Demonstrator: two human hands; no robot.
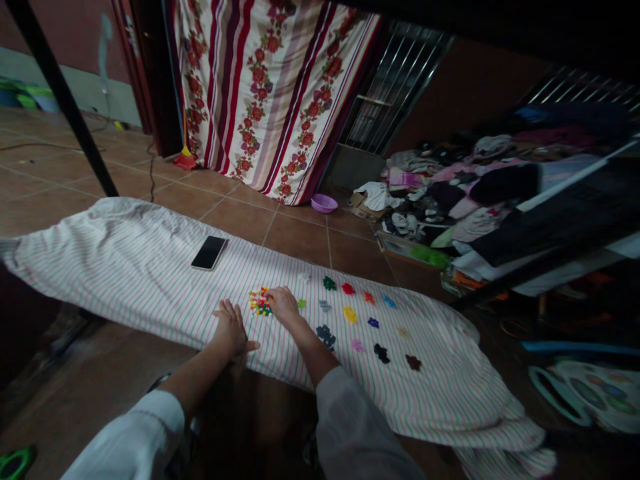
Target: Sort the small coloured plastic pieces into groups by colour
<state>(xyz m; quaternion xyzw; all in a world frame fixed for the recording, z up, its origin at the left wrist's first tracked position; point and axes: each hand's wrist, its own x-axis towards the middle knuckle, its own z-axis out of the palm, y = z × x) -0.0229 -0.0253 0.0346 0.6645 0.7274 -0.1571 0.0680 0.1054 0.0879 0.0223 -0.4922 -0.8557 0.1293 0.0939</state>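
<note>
A mixed pile of small red, yellow, green and orange pieces (259, 303) lies on the striped cloth (150, 267). My right hand (283, 305) reaches over the pile's right side with its fingertips pinched together among the pieces. Whatever is between those fingertips is too small to make out. Flat on the cloth, left of the pile and nearer to me, my left hand (231, 328) rests with its fingers stretched out. Single-colour clusters spread to the right, among them light green (301, 303), dark green (329, 283), yellow (350, 315), dark grey (325, 337) and black (381, 353).
A phone (209, 253) lies on the cloth to the left. Beyond the cloth are a tiled floor, a purple basin (324, 203) and a floral curtain (270, 93). Heaped clothes (450, 187) fill the right side. A dark slanted pole (65, 100) stands at left.
</note>
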